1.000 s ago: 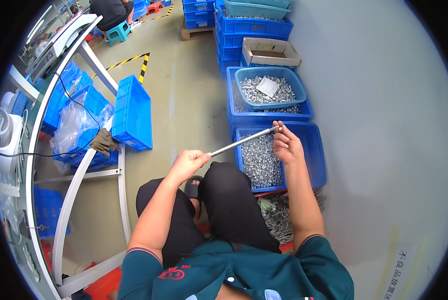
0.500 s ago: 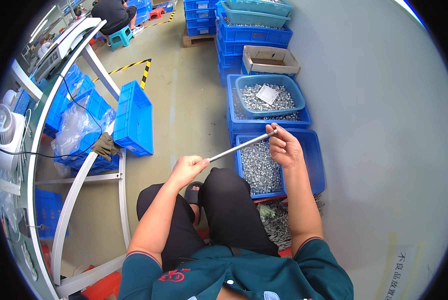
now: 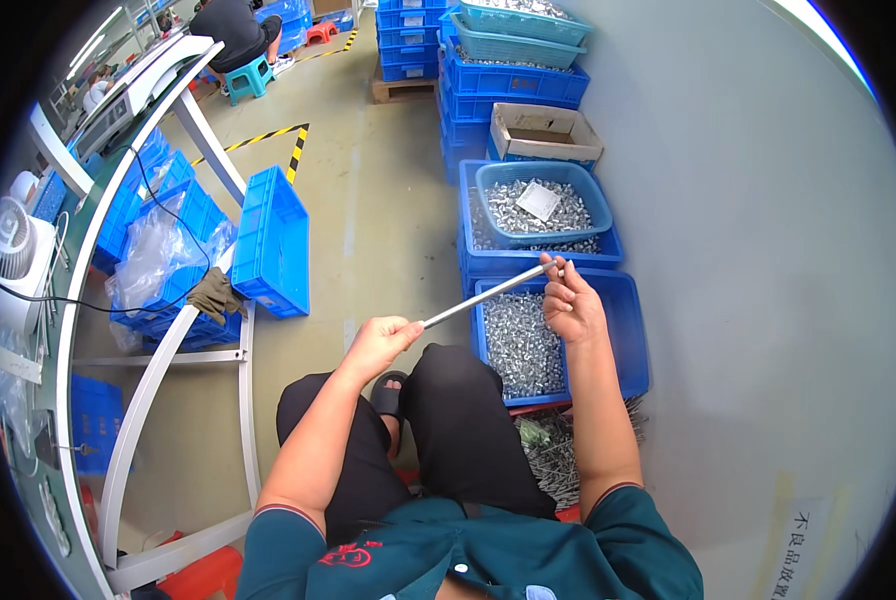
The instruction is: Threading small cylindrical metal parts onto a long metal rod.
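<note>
My left hand point(image 3: 383, 346) is closed round the near end of a thin silver metal rod point(image 3: 486, 295), which slants up to the right over my knee. At the rod's far end, the fingers of my right hand point(image 3: 574, 305) are pinched together. A small shiny metal piece point(image 3: 560, 271) shows between those fingertips, right by the rod's tip; its exact shape is too small to tell. Beneath the rod and right hand stands a blue bin point(image 3: 608, 335) with many small silver metal parts point(image 3: 520, 345) in it.
Beyond it, a light-blue basket point(image 3: 602, 212) of similar parts sits in another blue bin. Many thin metal rods point(image 3: 553, 462) lie by my right knee. An empty blue crate point(image 3: 271, 240) leans at the workbench frame point(image 3: 148, 425) on the left. A wall point(image 3: 758, 300) runs along the right.
The small metal piece sat at the rod's tip; now it shows between my right fingertips, which have shifted slightly. The left hand keeps its grip. The whole view has tilted a little.
</note>
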### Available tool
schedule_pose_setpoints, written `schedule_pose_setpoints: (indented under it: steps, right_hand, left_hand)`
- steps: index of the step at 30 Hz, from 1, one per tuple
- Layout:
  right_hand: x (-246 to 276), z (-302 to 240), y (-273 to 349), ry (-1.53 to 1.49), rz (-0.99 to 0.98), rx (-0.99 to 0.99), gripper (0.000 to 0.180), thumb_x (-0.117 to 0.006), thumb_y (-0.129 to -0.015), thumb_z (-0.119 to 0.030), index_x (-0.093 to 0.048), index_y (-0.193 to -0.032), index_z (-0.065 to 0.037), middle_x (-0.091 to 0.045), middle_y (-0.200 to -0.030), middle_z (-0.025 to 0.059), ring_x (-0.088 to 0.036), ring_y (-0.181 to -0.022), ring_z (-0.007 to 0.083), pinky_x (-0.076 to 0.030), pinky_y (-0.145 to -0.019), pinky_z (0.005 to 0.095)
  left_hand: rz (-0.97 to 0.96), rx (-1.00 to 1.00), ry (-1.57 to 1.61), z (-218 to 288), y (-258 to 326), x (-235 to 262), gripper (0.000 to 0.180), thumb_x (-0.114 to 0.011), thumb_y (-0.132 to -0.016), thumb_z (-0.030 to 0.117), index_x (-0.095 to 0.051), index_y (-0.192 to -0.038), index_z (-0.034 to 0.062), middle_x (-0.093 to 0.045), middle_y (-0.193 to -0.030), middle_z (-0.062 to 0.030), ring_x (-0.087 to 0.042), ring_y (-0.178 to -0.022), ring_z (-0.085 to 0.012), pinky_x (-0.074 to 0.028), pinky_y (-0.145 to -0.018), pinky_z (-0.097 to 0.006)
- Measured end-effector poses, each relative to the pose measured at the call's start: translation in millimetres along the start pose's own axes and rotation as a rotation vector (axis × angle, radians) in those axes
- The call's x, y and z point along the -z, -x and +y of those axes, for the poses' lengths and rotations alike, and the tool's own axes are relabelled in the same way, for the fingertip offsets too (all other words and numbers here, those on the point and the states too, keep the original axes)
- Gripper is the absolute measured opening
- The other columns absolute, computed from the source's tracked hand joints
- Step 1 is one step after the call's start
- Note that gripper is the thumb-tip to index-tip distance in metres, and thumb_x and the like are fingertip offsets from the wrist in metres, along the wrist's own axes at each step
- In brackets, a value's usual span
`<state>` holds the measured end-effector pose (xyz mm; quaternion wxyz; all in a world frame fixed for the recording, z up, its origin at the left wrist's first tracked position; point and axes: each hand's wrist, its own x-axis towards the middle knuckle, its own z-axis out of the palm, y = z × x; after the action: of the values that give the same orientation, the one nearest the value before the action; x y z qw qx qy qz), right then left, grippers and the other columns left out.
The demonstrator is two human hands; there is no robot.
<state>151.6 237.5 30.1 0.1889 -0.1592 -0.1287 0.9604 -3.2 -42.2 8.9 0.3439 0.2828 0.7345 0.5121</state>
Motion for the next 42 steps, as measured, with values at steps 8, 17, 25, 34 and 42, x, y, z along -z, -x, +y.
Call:
schedule_pose_setpoints:
  steps: [8, 17, 25, 34, 42]
  right_hand:
    - [-12.1, -1.1, 4.4, 0.071, -0.251, -0.079, 0.026, -0.041, -0.095, -0.019, -0.054, -0.109, -0.002, -0.058, -0.116, 0.0155, -0.034, -0.043, 0.0031, -0.029, -0.036, 0.0158]
    - [-12.6, -3.2, 9.5, 0.060, -0.235, -0.121, 0.020, -0.045, -0.092, -0.015, -0.058, -0.102, -0.003, -0.061, -0.110, 0.0155, -0.032, -0.039, 0.0030, -0.028, -0.034, 0.0160]
    - [-22.0, 13.4, 18.0, -0.041, -0.355, -0.095, 0.021, -0.043, -0.093, -0.016, -0.055, -0.106, -0.004, -0.057, -0.117, 0.0142, -0.032, -0.041, 0.0037, -0.031, -0.036, 0.0164]
    - [9.2, 3.7, 10.1, 0.161, 0.055, -0.080, 0.024, -0.054, -0.089, -0.019, -0.056, -0.104, -0.002, -0.057, -0.092, 0.0081, -0.051, -0.067, 0.0138, -0.044, -0.060, 0.0266]
    - [-10.6, -8.1, -1.7, 0.064, 0.114, 0.281, 0.038, -0.037, -0.079, 0.016, -0.047, -0.114, 0.004, -0.052, -0.114, 0.0190, -0.054, -0.108, 0.0283, -0.045, -0.095, 0.0425]
  left_hand:
    - [0.018, -0.022, -0.100, 2.2, 0.5, -2.4, 0.040, -0.061, -0.084, 0.037, -0.057, -0.064, 0.0029, -0.043, -0.053, 0.0025, -0.038, -0.053, -0.0065, -0.033, -0.049, -0.025]
    - [0.065, -0.035, -0.179, 7.8, 4.1, -0.7, 0.040, -0.061, -0.083, 0.039, -0.057, -0.065, 0.0035, -0.042, -0.051, 0.0008, -0.038, -0.051, -0.0079, -0.033, -0.049, -0.028]
    - [0.107, -0.087, -0.229, 8.8, 5.7, -1.1, 0.037, -0.062, -0.083, 0.036, -0.056, -0.064, 0.0042, -0.039, -0.050, 0.0006, -0.036, -0.050, -0.0075, -0.031, -0.047, -0.028]
    - [0.086, -0.082, -0.088, 1.2, -1.2, -3.2, 0.038, -0.062, -0.084, 0.034, -0.055, -0.063, 0.0036, -0.039, -0.052, 0.0032, -0.035, -0.053, -0.0058, -0.031, -0.048, -0.026]
    - [0.073, -0.035, -0.161, -0.9, -1.1, -1.1, 0.039, -0.061, -0.084, 0.037, -0.057, -0.065, 0.0036, -0.043, -0.052, 0.0021, -0.038, -0.052, -0.0063, -0.033, -0.049, -0.027]
